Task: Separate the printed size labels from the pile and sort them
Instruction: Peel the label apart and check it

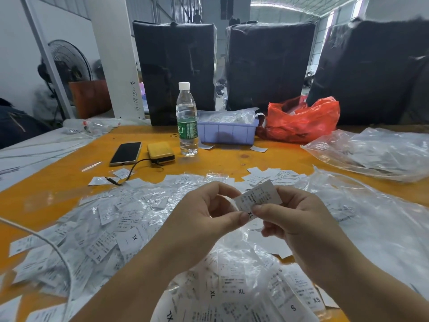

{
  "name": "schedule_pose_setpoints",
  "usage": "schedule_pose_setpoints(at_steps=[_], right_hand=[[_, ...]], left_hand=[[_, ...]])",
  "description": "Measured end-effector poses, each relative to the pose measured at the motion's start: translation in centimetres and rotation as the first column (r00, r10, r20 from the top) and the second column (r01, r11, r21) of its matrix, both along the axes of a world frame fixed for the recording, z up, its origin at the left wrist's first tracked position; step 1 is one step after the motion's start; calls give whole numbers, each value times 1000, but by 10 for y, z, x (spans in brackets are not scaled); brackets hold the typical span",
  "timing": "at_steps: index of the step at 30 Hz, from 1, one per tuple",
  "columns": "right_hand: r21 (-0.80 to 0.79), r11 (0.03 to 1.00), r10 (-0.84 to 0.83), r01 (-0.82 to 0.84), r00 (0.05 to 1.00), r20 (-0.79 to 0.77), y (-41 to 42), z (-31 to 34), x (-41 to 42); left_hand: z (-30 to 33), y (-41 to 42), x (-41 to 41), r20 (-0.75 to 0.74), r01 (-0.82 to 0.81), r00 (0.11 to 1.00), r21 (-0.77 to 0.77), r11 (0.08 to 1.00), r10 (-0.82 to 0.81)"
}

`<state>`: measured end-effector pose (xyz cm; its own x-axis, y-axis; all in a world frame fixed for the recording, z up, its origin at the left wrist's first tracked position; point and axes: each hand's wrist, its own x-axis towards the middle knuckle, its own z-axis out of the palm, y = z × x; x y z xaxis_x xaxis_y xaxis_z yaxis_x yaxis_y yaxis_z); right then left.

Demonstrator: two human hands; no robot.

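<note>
A white printed label point(258, 196) marked XL is held up above the table between both hands. My left hand point(204, 212) pinches its lower left corner with thumb and fingers. My right hand point(292, 217) pinches its lower right edge. Below and to the left, a broad pile of white size labels point(104, 231) lies mixed with clear plastic bags on the orange table point(232, 159). More labels point(243, 291) reading XL, S and XS lie inside clear plastic at the near edge, under my forearms.
A water bottle point(187, 119), a phone point(126, 153) and a yellow power bank point(160, 152) with a cable stand at the back. Behind them are a lilac bin point(228, 132), a red bag point(301, 119) and clear bags point(371, 152) at right. A white cord point(46, 240) crosses the left.
</note>
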<state>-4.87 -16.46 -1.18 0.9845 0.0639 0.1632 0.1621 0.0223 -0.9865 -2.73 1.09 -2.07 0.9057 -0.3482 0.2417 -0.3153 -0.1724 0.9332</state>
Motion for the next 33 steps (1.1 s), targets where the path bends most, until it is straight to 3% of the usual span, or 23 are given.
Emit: schedule_pose_setpoints(at_steps=[8, 18, 26, 33], right_hand=[[-52, 997, 55, -54, 998, 15, -1, 0, 1], [49, 990, 134, -136, 990, 31, 0, -6, 2], [-24, 999, 22, -21, 998, 53, 2, -7, 1], [14, 999, -30, 28, 996, 81, 4, -7, -1]], left_hand=[[0, 3, 1, -32, -52, 998, -87, 995, 50], [5, 4, 1, -67, -55, 997, -156, 986, 45], [4, 1, -1, -51, 7, 999, -90, 996, -12], [2, 2, -1, -74, 62, 995, -62, 996, -67]])
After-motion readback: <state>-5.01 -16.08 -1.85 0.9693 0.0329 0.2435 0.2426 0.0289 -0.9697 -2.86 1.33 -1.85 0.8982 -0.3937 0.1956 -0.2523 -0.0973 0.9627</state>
